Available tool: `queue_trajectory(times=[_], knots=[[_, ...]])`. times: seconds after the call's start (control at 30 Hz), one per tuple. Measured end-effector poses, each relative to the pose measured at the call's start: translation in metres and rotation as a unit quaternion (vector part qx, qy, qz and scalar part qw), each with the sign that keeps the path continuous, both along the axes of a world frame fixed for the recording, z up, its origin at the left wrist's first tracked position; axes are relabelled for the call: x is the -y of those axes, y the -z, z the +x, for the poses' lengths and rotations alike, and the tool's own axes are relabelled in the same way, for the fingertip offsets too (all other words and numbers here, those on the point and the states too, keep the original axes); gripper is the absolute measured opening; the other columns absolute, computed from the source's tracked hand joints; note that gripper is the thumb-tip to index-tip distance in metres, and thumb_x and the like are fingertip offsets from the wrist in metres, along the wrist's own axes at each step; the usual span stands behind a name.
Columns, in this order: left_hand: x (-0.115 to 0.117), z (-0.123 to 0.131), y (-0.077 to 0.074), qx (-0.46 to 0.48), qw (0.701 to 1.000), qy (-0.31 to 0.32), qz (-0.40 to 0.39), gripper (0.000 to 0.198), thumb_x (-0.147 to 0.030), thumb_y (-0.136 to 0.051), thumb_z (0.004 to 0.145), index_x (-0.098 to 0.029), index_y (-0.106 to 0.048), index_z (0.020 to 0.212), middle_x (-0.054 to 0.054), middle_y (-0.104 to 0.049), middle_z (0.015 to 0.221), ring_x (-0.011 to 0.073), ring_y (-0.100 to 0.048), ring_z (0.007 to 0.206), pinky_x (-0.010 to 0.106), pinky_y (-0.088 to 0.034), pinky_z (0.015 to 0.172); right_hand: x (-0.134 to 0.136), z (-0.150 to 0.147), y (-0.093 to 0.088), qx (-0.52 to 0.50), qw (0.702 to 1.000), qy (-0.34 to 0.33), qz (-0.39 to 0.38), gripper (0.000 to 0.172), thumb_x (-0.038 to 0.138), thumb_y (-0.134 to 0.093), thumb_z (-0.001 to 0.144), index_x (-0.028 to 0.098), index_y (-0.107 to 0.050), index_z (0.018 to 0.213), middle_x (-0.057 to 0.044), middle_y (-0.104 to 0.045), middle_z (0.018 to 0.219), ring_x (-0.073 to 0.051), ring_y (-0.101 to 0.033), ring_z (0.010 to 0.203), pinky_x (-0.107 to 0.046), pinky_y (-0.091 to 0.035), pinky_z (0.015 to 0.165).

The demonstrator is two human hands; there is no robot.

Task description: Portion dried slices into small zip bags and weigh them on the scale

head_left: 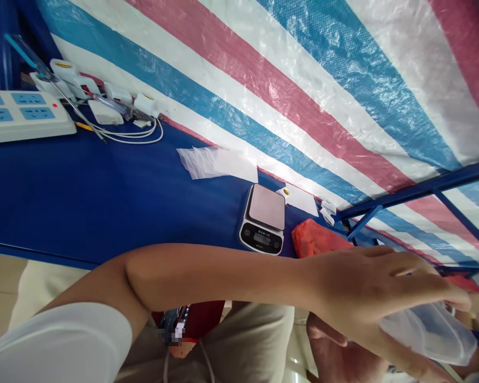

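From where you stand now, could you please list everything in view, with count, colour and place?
table: one, blue, left and middle.
tarp: one, red, white and blue stripes, behind the table.
power strip: one, white with blue sockets, table's far left.
chargers: several, white, with white cables, beside the power strip.
clear bags: flat stack, transparent, on the table by the tarp.
scale: one, silver top, black front, on the table.
red bag: one, red-orange, right of the scale.
plastic bag: one, clear, lower right, under the left hand.
left hand: one, reaches right, on the plastic bag.
right hand: one, partly hidden below the left hand.
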State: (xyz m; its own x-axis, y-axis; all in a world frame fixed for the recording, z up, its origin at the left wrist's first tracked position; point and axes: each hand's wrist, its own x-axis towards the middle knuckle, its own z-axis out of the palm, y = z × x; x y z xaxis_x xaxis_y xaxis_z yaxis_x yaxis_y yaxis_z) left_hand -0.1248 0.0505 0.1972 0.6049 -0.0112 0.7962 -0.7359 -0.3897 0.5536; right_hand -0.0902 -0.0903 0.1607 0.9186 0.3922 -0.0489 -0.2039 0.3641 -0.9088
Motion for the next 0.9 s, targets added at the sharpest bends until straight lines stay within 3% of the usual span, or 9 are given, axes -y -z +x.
queue_trajectory(times=[0.13, 0.3, 0.4, 0.5, 0.57, 0.67, 0.73, 0.8, 0.9], knots=[[-0.009, -0.003, -0.009, -0.006, 0.999, 0.014, -0.045, 0.043, -0.039, -0.077, 0.082, -0.019, -0.065, 0.118, 0.006, -0.065, 0.13, 0.0267, -0.057, 0.134, 0.034, -0.041, 0.119, 0.014, 0.013, 0.001, -0.09, 0.995, -0.004, 0.045, 0.033, 0.041, -0.067, 0.088, 0.035, -0.073, 0.119, -0.001, -0.065, 0.093, -0.011, -0.05, 0.062, -0.015, -0.025, 0.038], [-0.024, -0.005, -0.016, -0.016, 0.988, -0.115, -0.098, 0.026, -0.042, -0.059, 0.094, -0.017, -0.061, 0.09, 0.001, -0.061, 0.084, 0.0131, -0.063, 0.085, 0.028, -0.051, 0.085, 0.041, 0.036, -0.001, -0.053, 0.996, -0.058, 0.051, 0.065, 0.049, -0.08, 0.072, 0.032, -0.064, 0.133, -0.005, -0.065, 0.102, -0.016, -0.056, 0.073, -0.016, -0.029, 0.042], [-0.027, 0.007, -0.003, -0.038, 0.974, -0.206, -0.081, 0.04, -0.05, -0.06, 0.091, -0.018, -0.05, 0.069, -0.004, -0.042, 0.065, 0.006, -0.044, 0.061, 0.023, -0.035, 0.06, 0.052, 0.046, -0.009, -0.028, 0.998, -0.038, 0.035, 0.073, 0.053, -0.081, 0.067, 0.027, -0.063, 0.133, -0.007, -0.064, 0.102, -0.016, -0.055, 0.075, -0.017, -0.033, 0.044], [-0.024, 0.028, 0.022, -0.066, 0.979, -0.186, 0.048, 0.052, -0.046, -0.054, 0.096, -0.019, -0.037, 0.054, -0.005, -0.029, 0.053, 0.0057, -0.03, 0.051, 0.028, -0.025, 0.054, 0.057, 0.051, -0.016, 0.016, 0.998, 0.062, 0.0, 0.057, 0.047, -0.079, 0.069, 0.029, -0.069, 0.122, -0.005, -0.065, 0.111, -0.018, -0.058, 0.081, -0.021, -0.041, 0.049], [-0.02, 0.039, 0.041, -0.071, 0.975, -0.17, 0.124, 0.051, -0.034, -0.05, 0.098, -0.019, -0.038, 0.05, -0.004, -0.033, 0.049, 0.0073, -0.03, 0.048, 0.031, -0.025, 0.053, 0.058, 0.053, -0.018, 0.028, 0.994, 0.1, -0.015, 0.044, 0.046, -0.073, 0.078, 0.032, -0.071, 0.119, -0.004, -0.065, 0.119, -0.019, -0.059, 0.086, -0.023, -0.043, 0.052], [-0.017, 0.049, 0.061, -0.078, 0.962, -0.194, 0.175, 0.035, -0.04, -0.059, 0.093, -0.018, -0.06, 0.066, 0.0, -0.057, 0.062, 0.0119, -0.049, 0.058, 0.032, -0.033, 0.056, 0.061, 0.054, -0.018, 0.007, 0.996, 0.094, 0.003, 0.039, 0.049, -0.062, 0.088, 0.032, -0.07, 0.122, -0.006, -0.063, 0.124, -0.019, -0.059, 0.087, -0.022, -0.041, 0.051], [-0.017, 0.049, 0.07, -0.045, 0.951, -0.209, 0.223, 0.034, -0.047, -0.065, 0.088, -0.014, -0.07, 0.093, 0.006, -0.071, 0.088, 0.019, -0.062, 0.081, 0.034, -0.041, 0.067, 0.063, 0.055, -0.016, -0.005, 0.996, 0.087, 0.014, 0.039, 0.049, -0.06, 0.089, 0.031, -0.069, 0.122, -0.007, -0.062, 0.121, -0.018, -0.059, 0.084, -0.022, -0.039, 0.05], [-0.017, 0.047, 0.077, -0.015, 0.935, -0.215, 0.282, 0.043, -0.045, -0.069, 0.085, -0.013, -0.069, 0.113, 0.011, -0.071, 0.112, 0.0263, -0.063, 0.102, 0.04, -0.044, 0.079, 0.064, 0.056, -0.016, -0.001, 0.996, 0.09, 0.013, 0.038, 0.049, -0.059, 0.09, 0.031, -0.069, 0.122, -0.007, -0.061, 0.118, -0.017, -0.058, 0.082, -0.022, -0.038, 0.05], [-0.015, 0.046, 0.09, -0.014, 0.916, -0.211, 0.342, 0.031, -0.027, -0.064, 0.087, -0.016, -0.068, 0.116, 0.011, -0.07, 0.119, 0.0279, -0.06, 0.111, 0.044, -0.042, 0.086, 0.063, 0.055, -0.02, 0.008, 0.996, 0.089, 0.004, 0.038, 0.049, -0.059, 0.091, 0.031, -0.068, 0.124, -0.008, -0.061, 0.115, -0.018, -0.057, 0.079, -0.023, -0.037, 0.049]])
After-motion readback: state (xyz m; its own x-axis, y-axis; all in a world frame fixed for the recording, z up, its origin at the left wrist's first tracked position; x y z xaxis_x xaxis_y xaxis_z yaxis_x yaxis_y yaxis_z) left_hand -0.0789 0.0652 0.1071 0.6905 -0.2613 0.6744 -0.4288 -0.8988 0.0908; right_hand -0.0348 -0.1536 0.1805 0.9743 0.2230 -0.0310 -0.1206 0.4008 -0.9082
